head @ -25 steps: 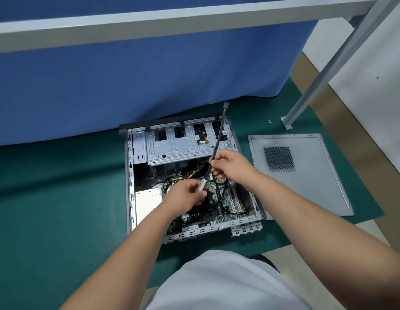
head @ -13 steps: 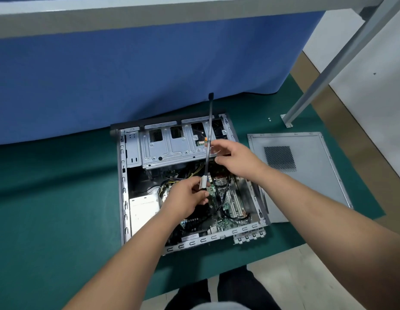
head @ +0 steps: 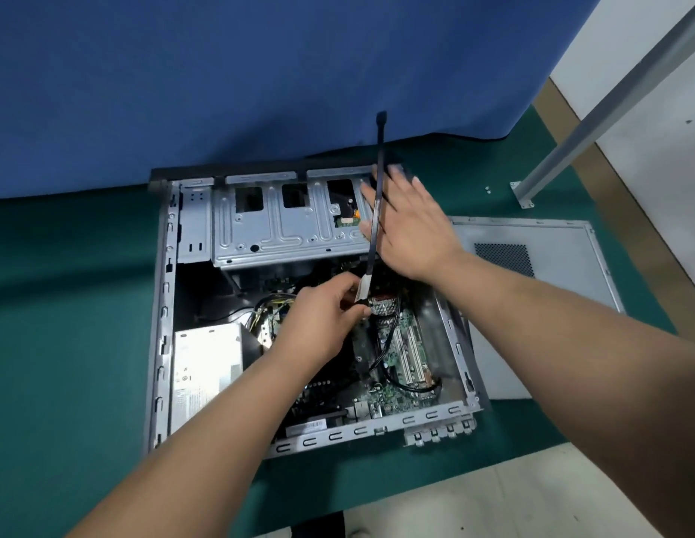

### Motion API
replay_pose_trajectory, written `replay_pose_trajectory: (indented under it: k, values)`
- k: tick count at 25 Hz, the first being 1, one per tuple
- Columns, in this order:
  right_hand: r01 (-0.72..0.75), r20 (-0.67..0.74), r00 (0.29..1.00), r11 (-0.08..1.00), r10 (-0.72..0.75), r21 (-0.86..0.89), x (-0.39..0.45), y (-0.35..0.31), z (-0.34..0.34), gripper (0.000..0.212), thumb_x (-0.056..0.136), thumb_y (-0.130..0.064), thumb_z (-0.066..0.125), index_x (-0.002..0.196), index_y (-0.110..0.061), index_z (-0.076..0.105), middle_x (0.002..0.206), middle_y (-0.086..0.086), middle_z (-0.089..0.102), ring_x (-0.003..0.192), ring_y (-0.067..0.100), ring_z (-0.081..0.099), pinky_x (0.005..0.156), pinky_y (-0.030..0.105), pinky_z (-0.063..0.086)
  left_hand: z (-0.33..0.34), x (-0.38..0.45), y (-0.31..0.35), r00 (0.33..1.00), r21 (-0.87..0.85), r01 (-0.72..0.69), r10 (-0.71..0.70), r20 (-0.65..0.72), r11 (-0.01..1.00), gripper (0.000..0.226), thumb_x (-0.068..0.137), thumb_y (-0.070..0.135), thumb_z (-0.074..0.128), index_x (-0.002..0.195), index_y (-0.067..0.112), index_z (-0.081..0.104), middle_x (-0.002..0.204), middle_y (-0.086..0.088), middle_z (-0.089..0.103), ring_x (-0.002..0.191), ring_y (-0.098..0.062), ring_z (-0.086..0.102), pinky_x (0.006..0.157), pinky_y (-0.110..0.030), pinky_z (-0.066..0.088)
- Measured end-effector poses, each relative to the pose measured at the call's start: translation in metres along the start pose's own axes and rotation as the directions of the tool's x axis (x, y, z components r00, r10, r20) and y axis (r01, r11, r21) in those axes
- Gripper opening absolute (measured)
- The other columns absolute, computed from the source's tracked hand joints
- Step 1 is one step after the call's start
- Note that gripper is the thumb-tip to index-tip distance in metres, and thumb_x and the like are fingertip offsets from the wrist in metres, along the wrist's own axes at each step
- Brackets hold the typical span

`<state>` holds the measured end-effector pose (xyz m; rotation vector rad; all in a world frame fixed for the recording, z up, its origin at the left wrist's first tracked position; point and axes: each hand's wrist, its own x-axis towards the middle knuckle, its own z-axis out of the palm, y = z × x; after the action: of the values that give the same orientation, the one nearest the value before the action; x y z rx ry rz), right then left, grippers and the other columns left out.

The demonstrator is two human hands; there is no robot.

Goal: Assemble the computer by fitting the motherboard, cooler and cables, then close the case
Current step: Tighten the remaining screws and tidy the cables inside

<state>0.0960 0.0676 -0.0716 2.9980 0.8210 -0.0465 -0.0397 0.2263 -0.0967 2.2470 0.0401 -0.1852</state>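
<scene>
**Flat cable pinched low, free end standing up past the right palm**

Left hand (head: 322,324): thumb and forefinger pinched on the lower part of the black flat cable (head: 378,196), at or just under its white label (head: 363,288). Other fingers curled loosely beneath. Grip sits directly over the motherboard (head: 396,343), beside the finned heatsink (head: 384,306).

Right hand (head: 406,227): fingers straight and spread, gripping nothing. Palm lies just right of the cable's middle stretch; actual contact with the cable not resolvable, fingertips blurred.

Cable: long axis near upright in the view, leaning slightly, rising from the left pinch across the drive cage (head: 279,223) to a free plug end (head: 382,116) that shows against the blue cloth (head: 260,71). Right hand the nearer one to that free end, which lies up and away from its fingertips.

Outward: case (head: 159,304) lying open on its side on the green mat (head: 66,304), power supply (head: 206,366) at its near left, more black cables looped over the board by the white slots. Side panel (head: 563,266) flat on the mat to the right, touching or just beside the case, not yet fitted.

Judgement: cabling step in hand. Coming move likely depends on the right hand closing on the upper run and steering the plug toward a drive connector; which socket, not determinable.
</scene>
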Motion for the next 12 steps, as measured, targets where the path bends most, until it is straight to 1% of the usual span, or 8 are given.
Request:
replay_pose_trajectory:
  k: [2,4,5,7,8,10,11,12]
  values:
    - [-0.008,-0.019,1.000,1.000,0.008,0.007,0.002,0.002,0.002,0.064,0.106,-0.047,0.032,0.162,-0.019,0.021,0.171,0.002,0.009,0.158,0.022,0.002,0.128,0.042,0.002,0.006,0.003,0.003,0.998,0.083,-0.055,0.055,0.010,0.995,0.024,0.091,0.036,0.077,0.096,0.032,0.054,0.087,0.012,0.070,0.079,-0.016,0.063,0.059,-0.026,0.045]
    - [-0.015,-0.023,1.000,0.999,0.016,0.033,0.004,0.003,0.001,0.063,0.106,-0.045,0.034,0.162,-0.018,0.023,0.171,0.000,0.009,0.158,0.021,0.003,0.128,0.042,0.003,0.010,0.012,0.005,0.996,0.179,-0.081,0.075,0.042,0.981,0.034,0.090,0.037,0.078,0.089,0.030,0.045,0.081,0.004,0.069,0.077,-0.025,0.063,0.058,-0.033,0.045]
    - [-0.017,-0.029,0.999,0.999,0.019,0.051,0.004,0.002,0.002,0.062,0.106,-0.044,0.034,0.162,-0.018,0.023,0.171,0.000,0.010,0.158,0.021,0.004,0.128,0.041,0.003,0.011,0.017,0.006,0.995,0.226,-0.088,0.077,0.060,0.970,0.037,0.089,0.036,0.078,0.088,0.029,0.042,0.076,0.003,0.064,0.077,-0.029,0.062,0.057,-0.036,0.042]
    - [-0.014,-0.039,0.999,0.996,0.017,0.089,0.004,0.002,0.001,0.062,0.106,-0.045,0.034,0.161,-0.019,0.025,0.170,-0.001,0.013,0.157,0.021,0.006,0.128,0.041,0.004,0.013,0.026,0.007,0.993,0.314,-0.103,0.078,0.094,0.944,0.039,0.090,0.034,0.078,0.090,0.027,0.040,0.070,0.009,0.049,0.078,-0.032,0.058,0.055,-0.037,0.033]
    - [-0.010,-0.043,0.999,0.994,0.015,0.107,0.004,0.003,0.001,0.062,0.106,-0.046,0.034,0.161,-0.019,0.026,0.170,0.000,0.015,0.157,0.021,0.007,0.128,0.042,0.005,0.014,0.030,0.007,0.991,0.364,-0.119,0.087,0.104,0.924,0.039,0.090,0.034,0.077,0.091,0.026,0.039,0.071,0.009,0.048,0.081,-0.033,0.057,0.055,-0.036,0.031]
    - [0.000,-0.057,0.998,0.992,0.007,0.127,0.005,0.005,0.003,0.061,0.106,-0.046,0.035,0.161,-0.020,0.027,0.170,0.000,0.016,0.157,0.022,0.009,0.128,0.042,0.005,0.021,0.039,0.008,0.989,0.486,-0.145,0.108,0.103,0.862,0.038,0.091,0.036,0.075,0.089,0.024,0.040,0.081,-0.003,0.059,0.090,-0.036,0.059,0.062,-0.036,0.033]
    - [0.005,-0.067,0.998,0.991,0.004,0.131,0.005,0.005,0.004,0.060,0.106,-0.045,0.035,0.160,-0.021,0.028,0.170,0.001,0.015,0.157,0.022,0.009,0.128,0.042,0.006,0.025,0.043,0.009,0.990,0.530,-0.138,0.101,0.098,0.836,0.037,0.091,0.037,0.075,0.085,0.024,0.041,0.085,-0.006,0.060,0.093,-0.036,0.061,0.065,-0.035,0.034]
    - [0.009,-0.076,0.997,0.990,0.002,0.141,0.006,0.006,0.005,0.059,0.106,-0.044,0.034,0.160,-0.021,0.029,0.170,0.001,0.016,0.157,0.022,0.010,0.128,0.042,0.006,0.029,0.046,0.011,0.993,0.545,-0.115,0.077,0.093,0.830,0.037,0.090,0.038,0.076,0.079,0.025,0.042,0.084,-0.006,0.058,0.095,-0.036,0.062,0.067,-0.034,0.035]
